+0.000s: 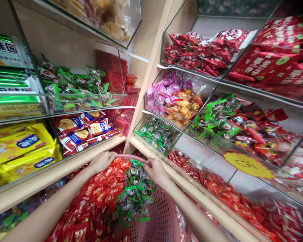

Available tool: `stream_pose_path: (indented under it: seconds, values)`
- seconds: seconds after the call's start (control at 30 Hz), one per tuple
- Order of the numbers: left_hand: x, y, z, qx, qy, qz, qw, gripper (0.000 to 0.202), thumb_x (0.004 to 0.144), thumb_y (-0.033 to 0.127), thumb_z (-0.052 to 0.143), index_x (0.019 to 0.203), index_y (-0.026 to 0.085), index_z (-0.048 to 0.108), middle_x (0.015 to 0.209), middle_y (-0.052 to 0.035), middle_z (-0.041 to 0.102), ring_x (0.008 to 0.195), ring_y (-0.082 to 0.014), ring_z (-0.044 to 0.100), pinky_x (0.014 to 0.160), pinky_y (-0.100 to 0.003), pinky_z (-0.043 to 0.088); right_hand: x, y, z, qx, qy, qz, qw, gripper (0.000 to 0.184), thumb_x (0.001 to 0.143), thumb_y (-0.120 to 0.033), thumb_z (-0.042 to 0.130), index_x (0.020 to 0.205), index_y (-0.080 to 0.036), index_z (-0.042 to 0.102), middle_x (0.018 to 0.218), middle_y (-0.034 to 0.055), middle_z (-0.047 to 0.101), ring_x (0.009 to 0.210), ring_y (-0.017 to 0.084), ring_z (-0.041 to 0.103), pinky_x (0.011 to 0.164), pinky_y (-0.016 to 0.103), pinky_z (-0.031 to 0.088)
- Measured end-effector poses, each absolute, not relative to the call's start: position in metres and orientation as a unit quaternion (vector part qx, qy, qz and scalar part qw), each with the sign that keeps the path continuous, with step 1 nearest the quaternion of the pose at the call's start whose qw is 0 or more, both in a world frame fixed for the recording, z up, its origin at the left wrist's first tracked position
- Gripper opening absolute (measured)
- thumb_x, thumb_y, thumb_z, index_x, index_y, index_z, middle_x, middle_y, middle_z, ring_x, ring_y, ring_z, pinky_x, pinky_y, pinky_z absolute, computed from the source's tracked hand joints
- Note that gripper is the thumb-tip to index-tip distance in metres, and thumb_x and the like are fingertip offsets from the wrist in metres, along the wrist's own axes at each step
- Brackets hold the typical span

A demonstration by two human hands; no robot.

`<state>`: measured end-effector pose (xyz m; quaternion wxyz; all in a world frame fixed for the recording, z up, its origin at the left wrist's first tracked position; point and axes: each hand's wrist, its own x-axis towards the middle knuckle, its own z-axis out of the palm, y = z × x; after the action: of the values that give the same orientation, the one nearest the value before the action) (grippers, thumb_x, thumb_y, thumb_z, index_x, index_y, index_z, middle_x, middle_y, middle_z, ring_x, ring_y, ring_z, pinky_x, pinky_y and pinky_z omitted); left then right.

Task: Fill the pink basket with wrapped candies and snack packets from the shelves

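A pink perforated basket (164,218) sits in front of me, filled with red-wrapped sweets (98,198) and a heap of green-and-clear wrapped sweets (136,191). My left hand (102,161) curls over the basket's far rim beside the red sweets. My right hand (155,169) rests fingers-down on top of the green sweets, closed on a few of them. Just beyond the right hand, a glass bin (159,134) holds the same kind of green sweets.
Glass-fronted bins line wooden shelves on both sides of a corner. On the left are yellow packs (20,144), red-and-blue biscuit packs (83,131) and green sweets (73,87). On the right are pink and orange sweets (174,97), red sweets (217,188) and a yellow price tag (247,164).
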<state>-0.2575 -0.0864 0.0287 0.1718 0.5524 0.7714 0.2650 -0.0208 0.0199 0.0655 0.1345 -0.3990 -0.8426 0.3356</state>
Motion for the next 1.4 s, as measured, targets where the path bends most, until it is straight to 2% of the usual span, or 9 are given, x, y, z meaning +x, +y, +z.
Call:
stream_pose_path:
  seconds: [0.17,0.37,0.47,0.57,0.67,0.87,1.1,1.3,1.4]
  values:
    - [-0.256,-0.087,0.032,0.542,0.770,0.281,0.185,0.044,0.082,0.051,0.029,0.091,0.026,0.065,0.094,-0.0024,0.069,0.090,-0.0220,0.061,0.082,-0.028,0.041,-0.022,0.018,0.093,-0.376,-0.892,0.191,0.162,0.018,0.081,-0.028,0.045,0.074,-0.019,0.060,0.060,0.0016,0.062,0.055,0.013,0.057,0.054,0.022,0.037]
    - [-0.255,-0.086,0.031,0.545,0.768,0.283,0.181,0.045,0.082,0.050,0.029,0.093,0.026,0.065,0.096,-0.0021,0.069,0.092,-0.0220,0.060,0.083,-0.028,0.041,-0.041,0.059,0.129,-0.391,-0.886,0.116,0.220,0.019,0.080,-0.024,0.045,0.090,-0.021,0.062,0.082,0.0036,0.066,0.074,0.015,0.058,0.067,0.022,0.038]
    - [-0.256,-0.086,0.030,0.555,0.768,0.273,0.167,0.046,0.084,0.050,0.026,0.090,0.026,0.065,0.093,-0.0018,0.069,0.087,-0.0212,0.061,0.079,-0.027,0.042,-0.056,0.089,0.124,-0.456,-0.855,0.126,0.213,0.016,0.076,-0.028,0.049,0.078,-0.020,0.063,0.080,0.0060,0.065,0.077,0.018,0.059,0.066,0.025,0.038]
    - [-0.257,-0.087,0.030,0.571,0.760,0.269,0.156,0.046,0.085,0.049,0.023,0.089,0.027,0.064,0.091,-0.0008,0.069,0.084,-0.0202,0.061,0.077,-0.027,0.042,-0.069,0.111,0.106,-0.508,-0.823,0.153,0.204,0.024,0.073,-0.036,0.053,0.060,-0.018,0.060,0.065,0.0080,0.063,0.066,0.020,0.059,0.056,0.026,0.038]
    - [-0.257,-0.087,0.030,0.574,0.759,0.266,0.157,0.046,0.085,0.048,0.023,0.090,0.027,0.064,0.092,-0.0006,0.069,0.085,-0.0201,0.061,0.077,-0.027,0.041,-0.076,0.124,0.088,-0.523,-0.805,0.196,0.200,0.031,0.069,-0.045,0.055,0.053,-0.018,0.056,0.054,0.0039,0.058,0.054,0.017,0.055,0.048,0.025,0.034]
    - [-0.256,-0.085,0.030,0.557,0.768,0.270,0.167,0.045,0.083,0.050,0.028,0.093,0.027,0.065,0.093,-0.0011,0.069,0.088,-0.0212,0.062,0.080,-0.026,0.041,-0.074,0.131,0.074,-0.499,-0.793,0.258,0.234,0.020,0.064,-0.034,0.055,0.052,-0.018,0.053,0.049,-0.0037,0.052,0.048,0.010,0.047,0.046,0.021,0.031]
    - [-0.255,-0.086,0.032,0.556,0.772,0.259,0.164,0.046,0.083,0.051,0.026,0.089,0.025,0.064,0.092,-0.0023,0.068,0.088,-0.0212,0.061,0.080,-0.027,0.041,-0.059,0.115,0.096,-0.419,-0.804,0.302,0.297,0.022,0.071,-0.036,0.044,0.060,-0.018,0.052,0.055,-0.0020,0.058,0.053,0.010,0.053,0.054,0.020,0.039]
    - [-0.255,-0.084,0.031,0.560,0.769,0.264,0.163,0.045,0.083,0.050,0.028,0.090,0.026,0.065,0.093,-0.0007,0.069,0.086,-0.0204,0.062,0.079,-0.025,0.041,-0.023,0.066,0.138,-0.322,-0.832,0.305,0.332,0.018,0.076,-0.033,0.045,0.066,-0.019,0.050,0.063,-0.0003,0.061,0.059,0.012,0.057,0.058,0.022,0.040]
    - [-0.255,-0.085,0.031,0.574,0.759,0.260,0.161,0.048,0.084,0.050,0.024,0.089,0.026,0.065,0.091,-0.0002,0.069,0.084,-0.0198,0.061,0.078,-0.025,0.042,0.003,0.030,0.142,-0.300,-0.828,0.351,0.320,0.013,0.074,-0.028,0.049,0.065,-0.019,0.049,0.063,-0.0003,0.061,0.060,0.013,0.057,0.057,0.023,0.041]
